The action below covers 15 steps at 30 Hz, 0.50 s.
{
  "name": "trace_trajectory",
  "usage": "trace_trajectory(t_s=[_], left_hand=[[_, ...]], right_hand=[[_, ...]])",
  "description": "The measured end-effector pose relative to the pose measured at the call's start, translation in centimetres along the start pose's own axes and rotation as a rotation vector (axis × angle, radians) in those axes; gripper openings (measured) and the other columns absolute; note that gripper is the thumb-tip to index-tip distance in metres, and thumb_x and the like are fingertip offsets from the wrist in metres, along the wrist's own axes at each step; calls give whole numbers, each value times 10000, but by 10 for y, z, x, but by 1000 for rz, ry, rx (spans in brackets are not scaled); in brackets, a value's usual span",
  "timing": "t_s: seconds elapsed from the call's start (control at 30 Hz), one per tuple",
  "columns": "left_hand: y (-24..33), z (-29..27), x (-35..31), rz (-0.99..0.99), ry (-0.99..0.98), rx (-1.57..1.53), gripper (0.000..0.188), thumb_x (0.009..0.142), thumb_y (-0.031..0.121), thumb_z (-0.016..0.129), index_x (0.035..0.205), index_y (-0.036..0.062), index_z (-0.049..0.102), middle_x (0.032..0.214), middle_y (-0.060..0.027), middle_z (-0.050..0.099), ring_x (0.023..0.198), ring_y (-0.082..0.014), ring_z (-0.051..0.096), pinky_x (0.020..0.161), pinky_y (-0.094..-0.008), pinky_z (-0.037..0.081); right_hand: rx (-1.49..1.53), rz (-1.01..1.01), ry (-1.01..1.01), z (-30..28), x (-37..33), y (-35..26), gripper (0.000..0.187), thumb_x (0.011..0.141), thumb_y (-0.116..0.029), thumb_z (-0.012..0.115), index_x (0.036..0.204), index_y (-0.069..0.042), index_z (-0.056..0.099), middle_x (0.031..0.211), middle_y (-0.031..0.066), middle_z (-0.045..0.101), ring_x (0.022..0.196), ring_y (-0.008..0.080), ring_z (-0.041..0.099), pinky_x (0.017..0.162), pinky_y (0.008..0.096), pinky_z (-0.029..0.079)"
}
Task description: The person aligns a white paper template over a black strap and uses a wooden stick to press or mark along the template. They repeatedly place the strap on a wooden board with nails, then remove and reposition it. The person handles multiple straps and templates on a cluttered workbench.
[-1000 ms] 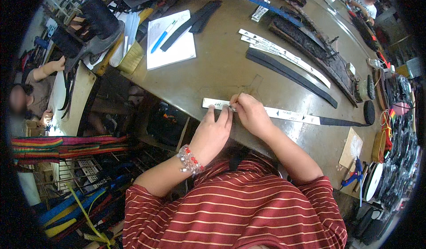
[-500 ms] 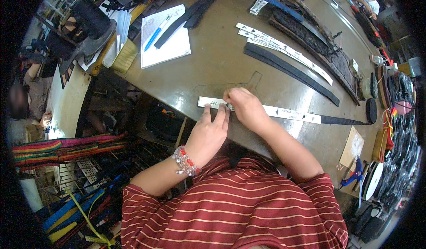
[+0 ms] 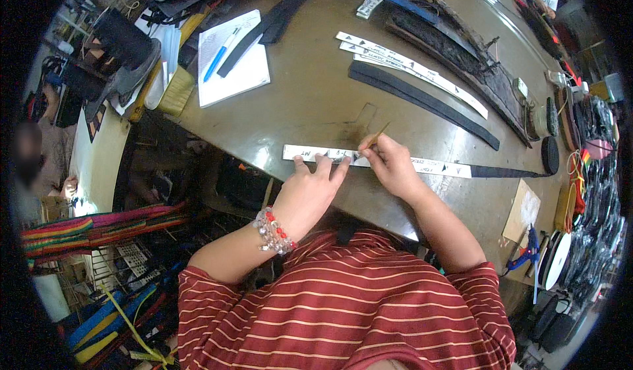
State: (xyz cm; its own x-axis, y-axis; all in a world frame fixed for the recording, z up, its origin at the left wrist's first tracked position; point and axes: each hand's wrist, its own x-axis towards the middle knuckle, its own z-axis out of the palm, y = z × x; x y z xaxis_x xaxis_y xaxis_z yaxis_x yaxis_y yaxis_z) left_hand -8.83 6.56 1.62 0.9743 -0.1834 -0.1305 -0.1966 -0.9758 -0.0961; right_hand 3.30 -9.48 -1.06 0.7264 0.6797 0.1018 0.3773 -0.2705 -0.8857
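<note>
A long white template strip (image 3: 432,167) with dark marks lies along the table's near edge, on top of a black strap (image 3: 498,171). The strap runs out to the right into a roll (image 3: 550,155). My left hand (image 3: 312,184) rests on the strip's left half, fingers spread and pressing down. Just to its right, my right hand (image 3: 392,164) pinches a thin tan pencil (image 3: 378,134), held at a slant over the strip. The pencil's lower end is hidden by the fingers.
Farther back lie folded black straps (image 3: 422,103) and several other white template strips (image 3: 415,72). A notepad (image 3: 234,60) with a blue pen (image 3: 221,55) sits at the left. At the right are a tan card (image 3: 521,212) and a blue glue gun (image 3: 526,251). Another person stands at the far left.
My right hand has moved right along the white strip and turned, so the pencil now shows. My left fingers have shifted slightly right along the strip. The whole view has shifted a little.
</note>
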Motion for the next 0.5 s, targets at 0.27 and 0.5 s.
trace_trajectory(t_s=[0.27, 0.5], left_hand=[[1, -4, 5, 23, -7, 36, 576, 787, 71, 534, 1353, 122, 438, 1026, -162, 499, 794, -355, 639, 546, -327, 570], [-10, -15, 14, 93, -126, -70, 570, 779, 52, 514, 1343, 113, 452, 1014, -150, 498, 684, -289, 620, 594, -347, 551]], right_hand=[[-215, -199, -50, 13, -3, 17, 95, 848, -58, 543, 942, -53, 527, 922, 129, 583, 855, 353, 599, 703, 420, 498], [-263, -267, -33, 14, -2, 18, 144, 858, -89, 510, 999, -91, 540, 944, 103, 582, 832, 336, 611, 657, 414, 514]])
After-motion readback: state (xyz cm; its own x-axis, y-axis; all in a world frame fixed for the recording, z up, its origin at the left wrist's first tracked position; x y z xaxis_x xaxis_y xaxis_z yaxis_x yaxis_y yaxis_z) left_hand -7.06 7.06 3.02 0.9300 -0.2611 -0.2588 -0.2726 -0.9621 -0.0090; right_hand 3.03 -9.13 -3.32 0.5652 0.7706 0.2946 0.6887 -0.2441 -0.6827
